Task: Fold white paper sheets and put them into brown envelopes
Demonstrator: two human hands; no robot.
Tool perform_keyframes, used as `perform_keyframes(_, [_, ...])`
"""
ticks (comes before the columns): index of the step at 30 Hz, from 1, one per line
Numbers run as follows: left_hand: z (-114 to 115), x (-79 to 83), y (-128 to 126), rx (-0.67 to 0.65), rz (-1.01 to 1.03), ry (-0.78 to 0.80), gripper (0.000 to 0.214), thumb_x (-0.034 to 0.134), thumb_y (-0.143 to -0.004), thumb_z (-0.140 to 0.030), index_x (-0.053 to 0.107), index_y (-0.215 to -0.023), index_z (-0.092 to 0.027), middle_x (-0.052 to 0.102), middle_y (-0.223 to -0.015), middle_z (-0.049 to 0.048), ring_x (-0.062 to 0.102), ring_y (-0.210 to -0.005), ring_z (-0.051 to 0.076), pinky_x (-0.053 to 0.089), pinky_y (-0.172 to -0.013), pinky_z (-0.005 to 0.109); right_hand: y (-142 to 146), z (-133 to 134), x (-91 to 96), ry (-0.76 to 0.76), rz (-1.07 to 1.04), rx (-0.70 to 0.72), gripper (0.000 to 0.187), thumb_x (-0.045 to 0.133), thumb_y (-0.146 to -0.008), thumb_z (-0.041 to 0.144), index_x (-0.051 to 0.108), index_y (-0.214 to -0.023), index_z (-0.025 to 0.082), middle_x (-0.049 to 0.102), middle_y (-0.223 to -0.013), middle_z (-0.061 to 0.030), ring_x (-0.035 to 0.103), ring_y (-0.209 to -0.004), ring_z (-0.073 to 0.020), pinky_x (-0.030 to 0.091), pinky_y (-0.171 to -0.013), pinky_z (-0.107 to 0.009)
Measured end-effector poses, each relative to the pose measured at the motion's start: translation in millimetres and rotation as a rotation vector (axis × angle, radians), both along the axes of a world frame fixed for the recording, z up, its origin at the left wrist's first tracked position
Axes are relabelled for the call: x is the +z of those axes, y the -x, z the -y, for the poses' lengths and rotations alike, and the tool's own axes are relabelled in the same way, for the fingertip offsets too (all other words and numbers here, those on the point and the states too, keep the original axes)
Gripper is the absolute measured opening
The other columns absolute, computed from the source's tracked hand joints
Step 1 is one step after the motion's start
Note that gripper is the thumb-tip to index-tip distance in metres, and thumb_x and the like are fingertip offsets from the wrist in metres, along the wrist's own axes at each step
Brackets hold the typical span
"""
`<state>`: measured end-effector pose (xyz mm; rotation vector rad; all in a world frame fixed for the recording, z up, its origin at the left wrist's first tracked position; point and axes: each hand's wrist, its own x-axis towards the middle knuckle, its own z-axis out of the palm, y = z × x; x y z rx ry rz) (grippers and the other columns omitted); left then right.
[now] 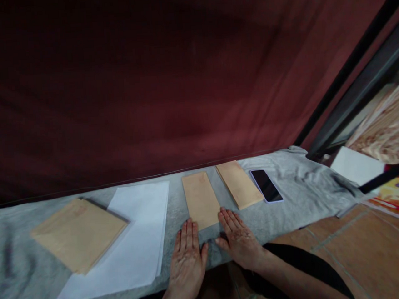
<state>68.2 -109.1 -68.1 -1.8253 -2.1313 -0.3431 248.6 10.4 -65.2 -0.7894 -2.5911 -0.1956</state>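
A brown paper envelope [202, 197] lies flat on the grey cloth in front of me. My left hand [187, 255] rests flat by its near left corner, fingers stretched out and fingertips at the edge. On the near right corner, the fingertips of my right hand [238, 238] touch the envelope, with that hand also flat and its thumb apart. Neither hand grasps anything. Just right of this envelope is a stack of similar brown envelopes [240, 185].
A phone [266, 186] lies right of the stack. To the left, larger brown envelopes [78, 233] partly cover white paper sheets [138, 245]. The grey cloth [304, 183] covers a narrow surface against a dark red curtain-like backdrop [182, 100]. Black bars [351, 75] stand at the right.
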Motion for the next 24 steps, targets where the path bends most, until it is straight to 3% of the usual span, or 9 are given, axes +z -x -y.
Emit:
perform_keyframes(5, [-4.1, 5.4, -3.7, -0.017, 0.052, -0.017, 0.064, 0.039, -0.097, -0.032, 0.029, -0.156, -0.008, 0.046, -0.154, 0.0196, 0.042, -0.144, 0.031, 0.042, -0.115, 0.050, 10.3, 10.8, 15.5, 0.125, 0.030, 0.102, 0.060, 0.042, -0.104, 0.035, 0.028, -0.158, 0.013, 0.033, -0.162, -0.0102, 0.031, -0.149, -0.0221, 0.036, -0.120, -0.041])
perform_keyframes(9, [-11.3, 14.9, -4.1, -0.118, 0.086, -0.001, 0.064, 0.037, -0.096, -0.019, 0.024, -0.158, -0.013, 0.037, -0.161, 0.0119, 0.032, -0.149, 0.026, 0.039, -0.118, 0.048, 13.3, 16.9, 20.3, 0.217, 0.061, 0.209, 0.057, 0.039, -0.104, 0.025, 0.025, -0.159, 0.014, 0.033, -0.162, -0.0080, 0.028, -0.150, -0.0181, 0.032, -0.122, -0.039])
perform_keyframes(15, [-17.0, 18.8, -1.4, -0.256, 0.108, 0.095, 0.064, 0.035, -0.100, -0.022, 0.014, -0.160, -0.017, 0.036, -0.162, 0.0074, 0.031, -0.150, 0.019, 0.037, -0.120, 0.044, 12.4, 16.3, 10.8, 0.206, 0.059, 0.158, 0.054, 0.045, -0.100, 0.023, 0.040, -0.153, 0.009, 0.041, -0.158, -0.0114, 0.034, -0.148, -0.0212, 0.033, -0.122, -0.039])
perform_keyframes(24, [-9.3, -0.2, 4.4, -0.146, 0.066, 0.003, 0.072, 0.039, -0.101, -0.033, 0.005, -0.160, -0.012, 0.037, -0.160, 0.0156, 0.035, -0.148, 0.024, 0.042, -0.116, 0.045, 9.2, 17.0, 1.8, 0.115, 0.026, 0.058, 0.065, 0.051, -0.100, 0.037, 0.033, -0.156, 0.009, 0.037, -0.159, -0.0162, 0.035, -0.147, -0.0259, 0.034, -0.120, -0.042])
